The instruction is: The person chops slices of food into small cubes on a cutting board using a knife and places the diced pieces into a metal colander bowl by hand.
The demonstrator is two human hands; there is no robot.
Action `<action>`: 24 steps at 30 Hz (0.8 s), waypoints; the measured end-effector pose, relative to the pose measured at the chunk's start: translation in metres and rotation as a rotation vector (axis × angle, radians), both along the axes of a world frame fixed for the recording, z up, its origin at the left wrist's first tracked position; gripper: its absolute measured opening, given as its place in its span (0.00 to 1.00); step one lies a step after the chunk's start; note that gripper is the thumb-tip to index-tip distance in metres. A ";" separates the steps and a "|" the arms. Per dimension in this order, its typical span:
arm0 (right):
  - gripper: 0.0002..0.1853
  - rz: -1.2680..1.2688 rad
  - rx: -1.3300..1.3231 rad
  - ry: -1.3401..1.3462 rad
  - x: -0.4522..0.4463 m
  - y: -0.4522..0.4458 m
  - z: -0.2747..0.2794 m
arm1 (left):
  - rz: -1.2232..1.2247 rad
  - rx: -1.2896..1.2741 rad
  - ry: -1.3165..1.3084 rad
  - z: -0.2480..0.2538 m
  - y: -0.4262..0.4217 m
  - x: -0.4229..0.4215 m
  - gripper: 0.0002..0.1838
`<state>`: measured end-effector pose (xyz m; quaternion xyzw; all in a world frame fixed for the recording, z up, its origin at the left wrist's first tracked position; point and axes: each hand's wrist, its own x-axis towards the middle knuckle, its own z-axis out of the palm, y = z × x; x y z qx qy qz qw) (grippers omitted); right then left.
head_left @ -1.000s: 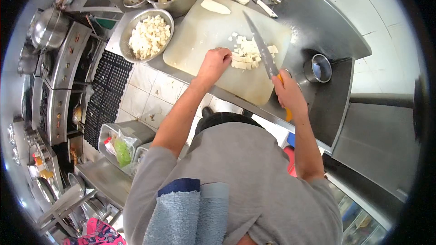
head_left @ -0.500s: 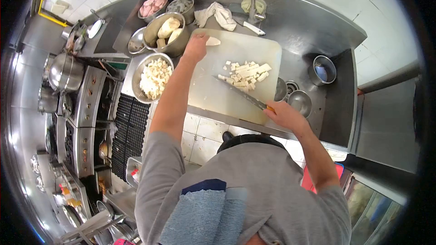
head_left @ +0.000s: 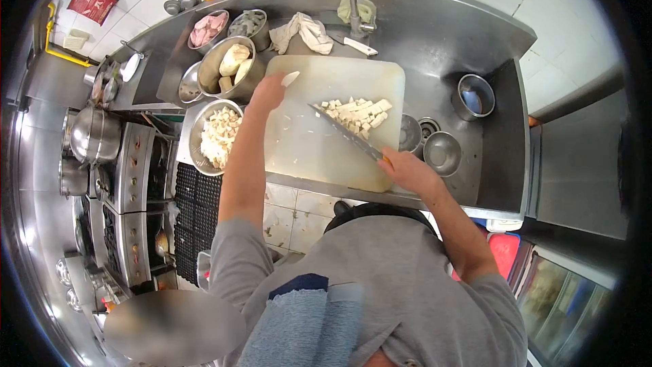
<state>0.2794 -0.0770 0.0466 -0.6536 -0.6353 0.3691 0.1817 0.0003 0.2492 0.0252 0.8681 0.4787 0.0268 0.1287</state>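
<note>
My right hand grips the orange handle of a long kitchen knife. Its blade slants across the cutting board, alongside a heap of pale diced vegetable. At the board's upper left edge, my left hand is closed on a pale vegetable piece, whose pointed end sticks out; the exact kind is unclear. A steel bowl with large peeled pale chunks stands just beyond that hand. Left of my forearm, a colander holds many more cut pieces.
The board lies over a steel sink with small bowls and a pot. Behind it are a cloth, a white-handled knife and the faucet. A stove stands at left. A blurred oval covers the lower left.
The view has shifted, so the board and sink sit further left. My left hand still holds the pale piece at the board's edge. A blurred oval has appeared at lower left.
</note>
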 end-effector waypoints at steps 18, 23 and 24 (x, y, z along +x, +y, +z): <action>0.13 0.110 0.107 0.034 -0.049 0.013 0.023 | -0.015 0.061 -0.499 -0.007 -0.244 -0.034 0.26; 0.11 0.159 0.147 -0.023 -0.073 0.026 0.014 | -0.003 0.185 -0.497 0.005 -0.221 -0.025 0.30; 0.11 0.175 0.155 -0.056 -0.074 0.027 0.014 | -0.017 0.230 -0.469 0.007 -0.214 -0.024 0.31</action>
